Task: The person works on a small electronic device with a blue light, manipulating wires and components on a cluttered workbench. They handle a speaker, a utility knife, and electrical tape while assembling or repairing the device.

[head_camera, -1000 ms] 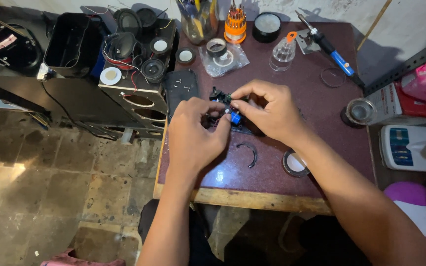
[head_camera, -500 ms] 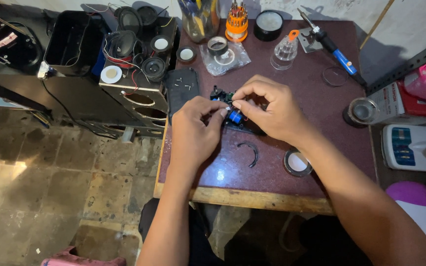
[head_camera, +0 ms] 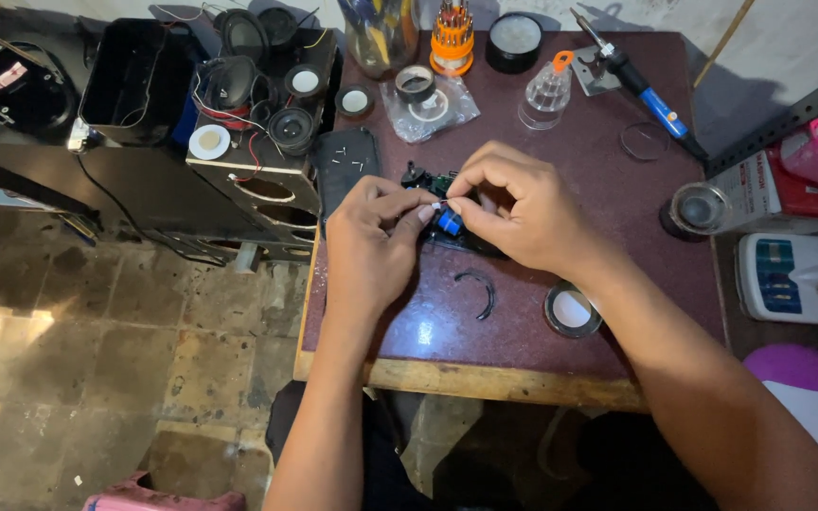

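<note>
Nearest the viewer, the front edge of the maroon table runs above the person's lap, with both forearms reaching over it. On the table just beyond that edge lie a curved black half-ring and, to its right, a small round tape roll, both untouched.

Past these, the two hands meet over a small dark circuit board that sits on the table near its middle. The left hand has its thumb and fingers pinched together on a small blue part at the board's near side. The right hand curls over the board from the right, its fingertips pinched against the same spot, so both hands grasp the board and the blue part between them. Whether the part is fixed to the board or loose, I cannot tell; the fingers hide the joint.

Judging by this, the work on the board looks to be in mid-course: the board lies bare and out of any case, and the hands are busy at one part.

Beyond the hands lie a black phone-like slab with tiny screws on it, a plastic bag with tape rolls, and a clear cone-shaped bottle. Farther back stand an orange screwdriver set, a jar of tools and a soldering iron with a blue handle, lying unused. To the left is an open speaker box with loose drivers and wires.
</note>
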